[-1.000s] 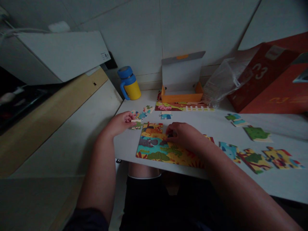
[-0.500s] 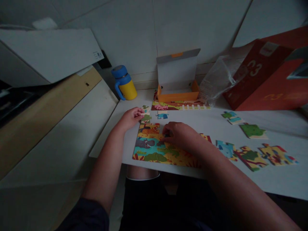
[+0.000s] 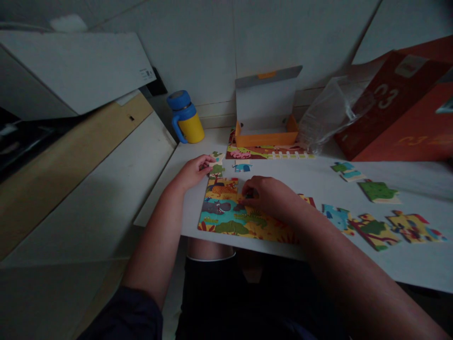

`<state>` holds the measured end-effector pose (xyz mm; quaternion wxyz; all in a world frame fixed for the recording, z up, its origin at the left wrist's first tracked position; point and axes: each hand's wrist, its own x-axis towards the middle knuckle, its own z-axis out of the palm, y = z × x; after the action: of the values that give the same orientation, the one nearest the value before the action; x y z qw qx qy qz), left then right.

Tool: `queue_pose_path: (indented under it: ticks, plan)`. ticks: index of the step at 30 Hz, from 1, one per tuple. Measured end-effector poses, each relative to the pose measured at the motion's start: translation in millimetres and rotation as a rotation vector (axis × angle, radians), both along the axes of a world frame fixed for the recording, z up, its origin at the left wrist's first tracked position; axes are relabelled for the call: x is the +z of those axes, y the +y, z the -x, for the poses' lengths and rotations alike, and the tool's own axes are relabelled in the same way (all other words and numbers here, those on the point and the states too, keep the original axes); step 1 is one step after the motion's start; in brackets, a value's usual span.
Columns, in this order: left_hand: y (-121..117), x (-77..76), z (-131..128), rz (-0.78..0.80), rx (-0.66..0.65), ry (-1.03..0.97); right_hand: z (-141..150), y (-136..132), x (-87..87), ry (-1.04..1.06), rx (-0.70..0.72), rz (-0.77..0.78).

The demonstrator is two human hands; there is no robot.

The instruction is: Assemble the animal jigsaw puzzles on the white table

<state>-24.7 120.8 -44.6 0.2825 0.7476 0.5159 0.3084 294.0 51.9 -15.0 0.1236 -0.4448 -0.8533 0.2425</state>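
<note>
One partly joined puzzle (image 3: 228, 227) lies flat along the near edge of the white table (image 3: 297, 175), its right part covered by the right forearm. It shows a grey hippo in blue water, a crocodile, a spotted cat and yellow ground. The right hand (image 3: 260, 193) curls over its far side; whether the fingers pinch anything, I cannot tell.

Six loose pieces appear to lie on the right, among them a yellow piece (image 3: 415, 226) and a green piece (image 3: 378, 192). The left hand (image 3: 195, 173) pinches one tree piece (image 3: 217, 170) at the puzzle's far left corner; whether it is locked in is unclear. Just beyond are one elephant piece (image 3: 243, 166) and another, partly hidden piece.

Farther back stand one open orange box (image 3: 267, 140) on a printed picture (image 3: 247, 153), one blue-and-yellow bottle (image 3: 193, 126), one clear bag (image 3: 323, 115) and one red box (image 3: 406, 127), before a pale wall (image 3: 191, 52).
</note>
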Motion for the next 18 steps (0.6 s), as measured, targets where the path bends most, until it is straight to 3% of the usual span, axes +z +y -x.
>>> queue_pose_path:
  ticks: [7, 18]
  plan:
    - [-1, -3.5, -1, -0.028, -0.023, 0.073, 0, -1, -0.3, -0.010, -0.023, -0.001]
    - [-11, 12.0, -5, -0.098, 0.014, 0.278, 1, -1, -0.1, -0.012, -0.022, -0.007]
